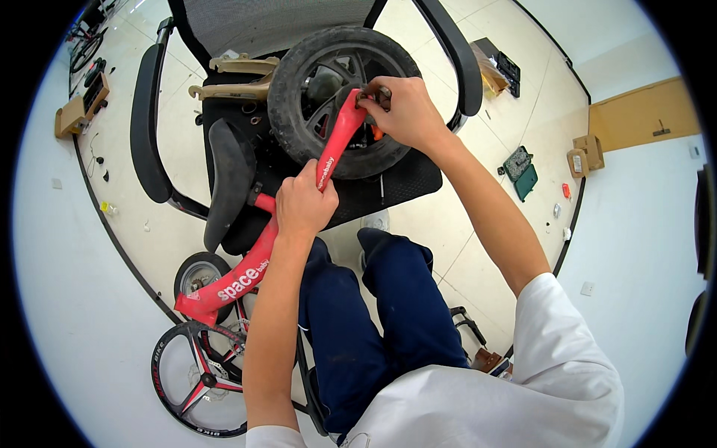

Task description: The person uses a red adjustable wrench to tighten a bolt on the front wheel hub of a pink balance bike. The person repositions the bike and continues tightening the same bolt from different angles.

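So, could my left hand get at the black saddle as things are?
Probably yes: the black saddle sits close on the left hand's left, and nothing seems to block the way. However, that hand is gripping the red frame, so it would likely need to let go.

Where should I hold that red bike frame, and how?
Probably round the slim upper bar of the red bike frame, near where the left grip wraps it. Come from the near side: the bar looks narrower than the wide lower-left end, so fingers should close round it more easily. Its top end looks crowded, over the big wheel.
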The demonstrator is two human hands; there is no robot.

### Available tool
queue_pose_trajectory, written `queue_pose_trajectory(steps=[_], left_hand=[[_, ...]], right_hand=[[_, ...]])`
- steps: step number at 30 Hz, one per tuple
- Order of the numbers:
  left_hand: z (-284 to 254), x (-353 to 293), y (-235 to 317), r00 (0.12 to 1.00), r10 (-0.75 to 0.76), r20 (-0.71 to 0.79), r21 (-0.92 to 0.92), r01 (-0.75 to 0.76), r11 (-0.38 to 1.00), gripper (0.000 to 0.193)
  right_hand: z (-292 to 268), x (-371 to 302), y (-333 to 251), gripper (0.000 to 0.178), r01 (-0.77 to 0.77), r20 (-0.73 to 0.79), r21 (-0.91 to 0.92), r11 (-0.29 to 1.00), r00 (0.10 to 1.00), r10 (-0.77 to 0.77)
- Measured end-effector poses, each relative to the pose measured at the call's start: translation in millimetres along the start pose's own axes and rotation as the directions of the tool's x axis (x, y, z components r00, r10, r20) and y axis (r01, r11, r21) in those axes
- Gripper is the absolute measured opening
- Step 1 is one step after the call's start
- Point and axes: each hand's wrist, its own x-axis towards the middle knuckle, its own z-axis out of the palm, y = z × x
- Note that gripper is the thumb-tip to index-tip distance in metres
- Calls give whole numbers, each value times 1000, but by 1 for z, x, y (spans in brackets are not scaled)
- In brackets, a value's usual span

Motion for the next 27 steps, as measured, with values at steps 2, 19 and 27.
queue_pose_trajectory(steps=[2, 19, 27], left_hand=[[-1, 0, 1, 1000, -10, 4, -15, 10, 1000, 15], [-1, -1, 0, 1000, -28, 1, -2, 28, 1000, 14], [0, 0, 4, 1000, -25, -2, -18, 25, 1000, 14]], right_hand=[[0, 0, 2, 22, 110, 26, -32, 993, 994, -109], [-6, 5, -6, 16, -51, 32, -25, 998, 998, 51], [9, 3, 11, 22, 106, -61, -103, 989, 992, -113]])
